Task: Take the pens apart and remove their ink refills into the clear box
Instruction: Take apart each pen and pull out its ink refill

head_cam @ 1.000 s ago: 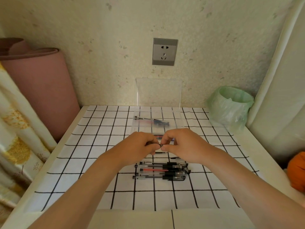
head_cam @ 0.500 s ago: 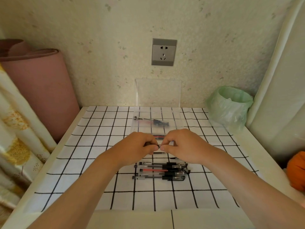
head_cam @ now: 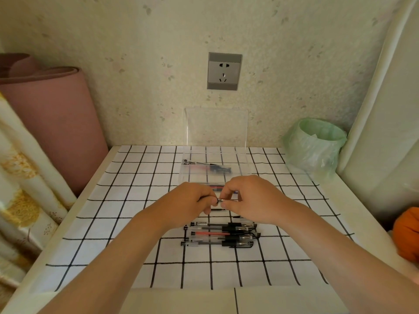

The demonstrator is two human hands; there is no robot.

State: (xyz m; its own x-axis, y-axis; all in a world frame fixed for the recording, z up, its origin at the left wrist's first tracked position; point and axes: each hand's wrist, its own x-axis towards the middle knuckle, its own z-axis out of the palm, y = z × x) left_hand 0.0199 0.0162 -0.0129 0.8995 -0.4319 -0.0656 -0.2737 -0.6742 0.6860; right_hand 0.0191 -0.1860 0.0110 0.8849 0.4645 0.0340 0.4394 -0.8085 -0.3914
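Note:
My left hand [head_cam: 192,203] and my right hand [head_cam: 251,200] meet above the table's middle and both pinch one pen [head_cam: 219,200], of which only a short dark and metal bit shows between the fingertips. Several capped pens [head_cam: 222,234] lie in a row just below my hands, one with a red refill. The clear box [head_cam: 186,175] stands open behind my hands, lid up against the wall, with pen parts and refills [head_cam: 208,167] inside. A thin dark part [head_cam: 217,209] lies on the cloth under my hands.
A black-grid tablecloth [head_cam: 127,223] covers the white table. A bin with a green bag [head_cam: 315,146] stands at the back right, a pink rolled mat [head_cam: 52,114] at the left, an orange object [head_cam: 408,234] at the right edge, and a wall socket [head_cam: 224,71] above the box.
My hands have stayed together on the pen, with only small finger shifts; the fingertips are now slightly apart, showing a bit of the pen between them.

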